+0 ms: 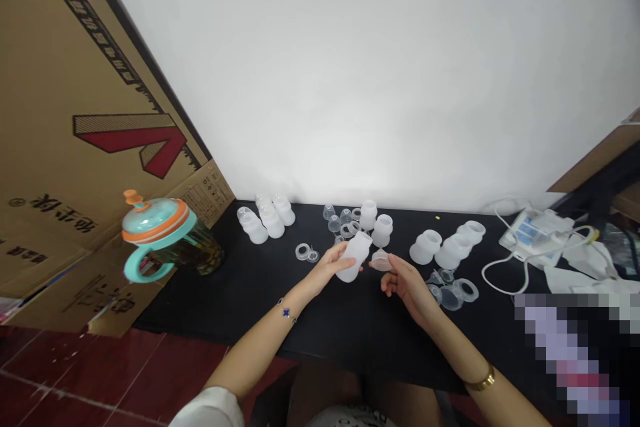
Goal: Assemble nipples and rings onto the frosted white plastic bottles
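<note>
My left hand (337,261) is wrapped round a translucent white bottle (354,259), tilted with its neck up to the right. Close beside it, my right hand (404,279) pinches a clear dome-shaped cap (381,260) between thumb and finger; the cap is apart from the bottle. Just behind the hands stand two open bottles (383,230). Clear nipples (334,223) and rings (347,229) lie to their left. Another ring (303,251) rests left of my left hand. Right of my right hand, more caps and rings (451,296) lie in a loose group.
Several bottles with clear tops (273,221) stand at the back left, and open bottles (425,247) at the right. A large jug (170,233) and a cardboard box (100,113) border the left. A white device with cables (533,240) lies right. A white wall (360,80) rises behind the black table (240,300).
</note>
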`<action>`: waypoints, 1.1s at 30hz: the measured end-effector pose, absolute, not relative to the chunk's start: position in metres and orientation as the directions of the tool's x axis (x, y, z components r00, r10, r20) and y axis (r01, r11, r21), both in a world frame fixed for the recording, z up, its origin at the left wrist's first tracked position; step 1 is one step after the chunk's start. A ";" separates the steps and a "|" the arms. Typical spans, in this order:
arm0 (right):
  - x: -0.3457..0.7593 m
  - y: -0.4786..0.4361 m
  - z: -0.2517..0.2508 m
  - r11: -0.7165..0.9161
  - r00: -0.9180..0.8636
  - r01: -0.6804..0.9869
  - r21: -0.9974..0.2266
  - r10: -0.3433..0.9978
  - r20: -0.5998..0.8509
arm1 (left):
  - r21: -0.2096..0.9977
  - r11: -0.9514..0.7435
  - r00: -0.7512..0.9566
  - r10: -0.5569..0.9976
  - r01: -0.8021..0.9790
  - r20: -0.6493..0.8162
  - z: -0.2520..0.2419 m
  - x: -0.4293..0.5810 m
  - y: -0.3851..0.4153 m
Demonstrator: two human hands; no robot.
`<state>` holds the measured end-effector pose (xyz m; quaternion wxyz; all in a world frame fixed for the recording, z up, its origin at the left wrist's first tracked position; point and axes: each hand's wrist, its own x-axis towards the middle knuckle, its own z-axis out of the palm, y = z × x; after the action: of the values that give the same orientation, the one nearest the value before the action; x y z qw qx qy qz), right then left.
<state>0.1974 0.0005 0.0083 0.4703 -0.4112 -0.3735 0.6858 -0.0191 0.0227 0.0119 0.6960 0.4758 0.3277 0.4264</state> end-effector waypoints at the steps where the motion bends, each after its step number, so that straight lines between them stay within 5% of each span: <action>1: 0.197 0.000 0.009 -0.281 -0.222 -0.337 -0.899 0.951 -0.214 | 0.946 0.180 0.431 0.901 -0.270 -0.049 0.011 -0.019 0.022; 33: 0.200 0.000 0.017 -0.180 -0.093 -0.405 -0.896 0.983 -0.156 | 0.997 0.067 0.538 0.842 -0.036 -0.037 0.018 -0.019 0.018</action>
<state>0.2000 0.0005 0.0175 0.5342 -0.4099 -0.3529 0.6497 -0.0187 0.0176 0.0181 0.6465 0.5925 0.3400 0.3396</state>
